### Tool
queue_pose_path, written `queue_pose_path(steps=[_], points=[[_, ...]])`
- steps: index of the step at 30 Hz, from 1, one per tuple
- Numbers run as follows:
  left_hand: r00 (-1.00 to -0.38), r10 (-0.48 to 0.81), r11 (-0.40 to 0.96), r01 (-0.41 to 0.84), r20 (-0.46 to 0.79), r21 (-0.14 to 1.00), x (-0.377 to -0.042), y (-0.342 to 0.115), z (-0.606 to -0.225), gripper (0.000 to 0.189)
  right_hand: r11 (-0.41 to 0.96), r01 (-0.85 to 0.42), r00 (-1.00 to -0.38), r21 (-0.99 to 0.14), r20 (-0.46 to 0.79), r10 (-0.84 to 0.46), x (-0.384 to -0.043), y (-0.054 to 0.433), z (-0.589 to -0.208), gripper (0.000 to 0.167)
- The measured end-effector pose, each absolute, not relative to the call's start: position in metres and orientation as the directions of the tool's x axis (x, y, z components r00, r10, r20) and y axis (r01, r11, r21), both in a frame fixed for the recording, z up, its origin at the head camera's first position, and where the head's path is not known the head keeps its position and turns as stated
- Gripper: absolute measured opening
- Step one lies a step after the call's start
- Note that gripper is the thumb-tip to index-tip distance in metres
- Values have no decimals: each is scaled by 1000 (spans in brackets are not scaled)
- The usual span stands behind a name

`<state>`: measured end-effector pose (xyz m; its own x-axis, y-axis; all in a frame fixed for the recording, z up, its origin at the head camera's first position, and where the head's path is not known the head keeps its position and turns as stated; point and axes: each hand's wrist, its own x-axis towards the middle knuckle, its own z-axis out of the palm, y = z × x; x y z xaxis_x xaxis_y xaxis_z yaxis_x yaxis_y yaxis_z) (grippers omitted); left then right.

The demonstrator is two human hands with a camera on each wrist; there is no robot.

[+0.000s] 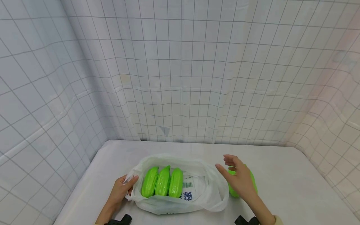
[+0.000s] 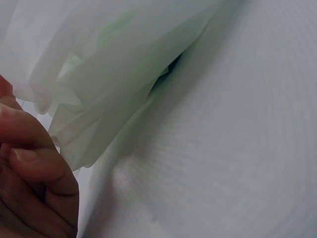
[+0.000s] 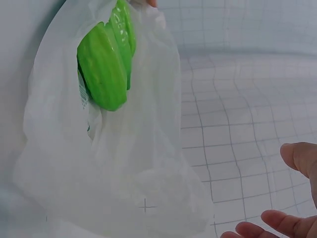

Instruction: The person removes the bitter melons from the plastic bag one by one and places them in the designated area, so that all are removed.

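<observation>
A white plastic bag [image 1: 221, 197] lies on the table with its mouth spread wide. Inside, toward its left end, three glossy bright-green, ridged, long vegetables [image 1: 162, 182] lie side by side. My left hand [image 1: 120, 191] pinches the bag's left edge between thumb and fingers; in the left wrist view the curled fingers [image 2: 37, 163] are at the crumpled plastic. Past the bag's right end, my right hand [image 1: 239, 178] hovers with thumb and fingers spread, holding nothing. Behind and below it, another bright-green thing [image 1: 234, 192] sits on the table, mostly hidden by the hand.
A white cloth covers the table [image 1: 284, 184]. White curtains with a dark grid [image 1: 180, 78] hang at the back and both sides. A printed label with a barcode [image 1: 187, 185] shows within the bag.
</observation>
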<state>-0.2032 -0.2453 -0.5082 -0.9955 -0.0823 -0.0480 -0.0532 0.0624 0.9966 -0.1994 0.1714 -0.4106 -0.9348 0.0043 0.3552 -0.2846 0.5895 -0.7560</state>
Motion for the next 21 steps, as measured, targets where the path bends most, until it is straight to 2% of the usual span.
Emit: queue_pose_path(steps=[11,21], points=[[-995,-81,55,-59,-54,997,-204,-245,-509,23,581,-355,-913,-732,405,-48,-203,153,-403,42],[-999,-51,52,-14,-11,999,-203,-245,-508,23,563,-331,-941,-757,308,-138,-208,140,-399,38]])
